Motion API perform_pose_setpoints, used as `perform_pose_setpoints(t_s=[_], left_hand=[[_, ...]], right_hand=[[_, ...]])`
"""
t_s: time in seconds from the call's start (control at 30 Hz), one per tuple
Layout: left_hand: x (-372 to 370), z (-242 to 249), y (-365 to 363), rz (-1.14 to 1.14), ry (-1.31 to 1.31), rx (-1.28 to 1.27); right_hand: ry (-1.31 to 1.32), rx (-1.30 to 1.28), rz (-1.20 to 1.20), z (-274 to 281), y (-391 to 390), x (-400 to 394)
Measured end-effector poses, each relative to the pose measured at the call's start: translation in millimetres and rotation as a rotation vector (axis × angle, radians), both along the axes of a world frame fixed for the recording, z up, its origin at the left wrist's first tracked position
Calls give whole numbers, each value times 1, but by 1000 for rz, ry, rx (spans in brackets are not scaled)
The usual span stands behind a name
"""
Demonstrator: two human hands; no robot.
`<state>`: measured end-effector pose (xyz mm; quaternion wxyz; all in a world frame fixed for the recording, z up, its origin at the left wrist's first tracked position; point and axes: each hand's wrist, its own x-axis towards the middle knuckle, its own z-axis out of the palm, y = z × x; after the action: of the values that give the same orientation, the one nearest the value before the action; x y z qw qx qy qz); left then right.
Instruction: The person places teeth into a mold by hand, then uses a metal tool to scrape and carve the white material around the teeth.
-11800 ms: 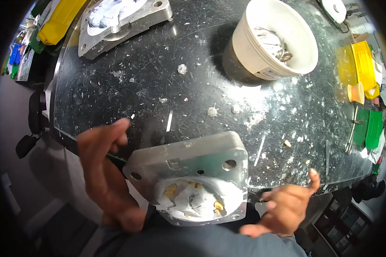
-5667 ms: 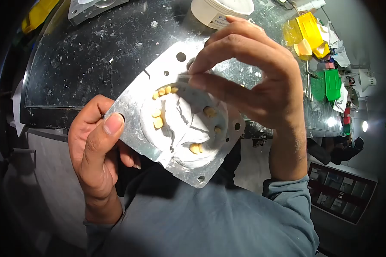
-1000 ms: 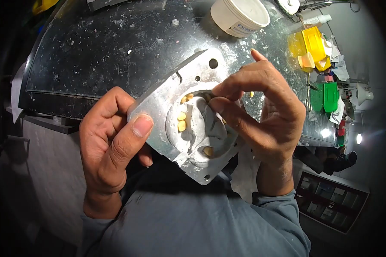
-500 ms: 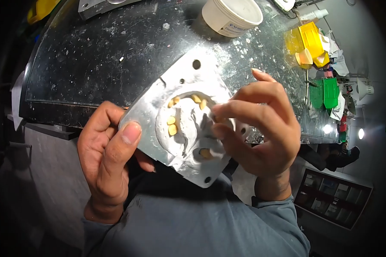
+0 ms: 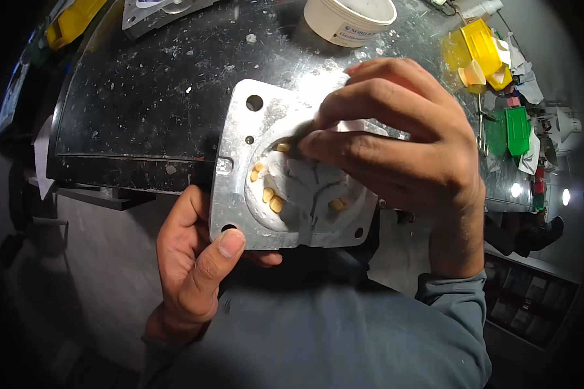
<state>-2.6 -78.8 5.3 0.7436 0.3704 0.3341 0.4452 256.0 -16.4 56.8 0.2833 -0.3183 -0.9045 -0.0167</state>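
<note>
My left hand [image 5: 198, 272] grips a metal denture flask half [image 5: 230, 139] at its lower left corner, thumb on top and fingers underneath. White plaster [image 5: 280, 180] fills the flask's round cavity, with several yellowish artificial teeth [image 5: 272, 200] set along its curve. Another pair of teeth [image 5: 338, 205] sits at the lower right of the cavity. Over the upper rim of the cavity, my right hand [image 5: 402, 136] has its thumb and fingertips pinched together close to the teeth. Whatever lies between those fingertips is hidden, and the hand covers the flask's upper right part.
On the dark, white-speckled bench [image 5: 143, 110] stands a white labelled tub [image 5: 347, 32]. Another metal flask part [image 5: 165, 16] lies at the back left. A yellow bin [image 5: 477, 48] and a green bin [image 5: 517, 133] are at the right; another yellow container [image 5: 71, 26] is far left.
The flask half has turned counter-clockwise in view. My right hand has shifted from the cavity's right side to its upper rim. My left hand now holds nearer the lower left corner.
</note>
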Motion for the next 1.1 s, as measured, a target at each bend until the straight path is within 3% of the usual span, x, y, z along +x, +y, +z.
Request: perform_pose_setpoints(t_s=[0.3,0.43,0.53,0.7,0.8,0.87,1.1], left_hand=[[1,-2,15,-8,11,-37],[2,-1,16,12,56,-8],[4,0,15,24,57,-9],[6,0,16,21,65,5],[6,2,17,46,77,15],[-1,1,19,-63,103,35],[-6,0,16,-50,208,118]], right_hand=[[46,-54,136,0,11,5],[148,-124,83,5,6,14],[305,-40,-165,9,5,46],[113,-155,-462,-12,-4,74],[-32,-57,-448,-23,-6,74],[-77,-77,-447,-25,-3,73],[-7,21,-468,-18,-10,62]])
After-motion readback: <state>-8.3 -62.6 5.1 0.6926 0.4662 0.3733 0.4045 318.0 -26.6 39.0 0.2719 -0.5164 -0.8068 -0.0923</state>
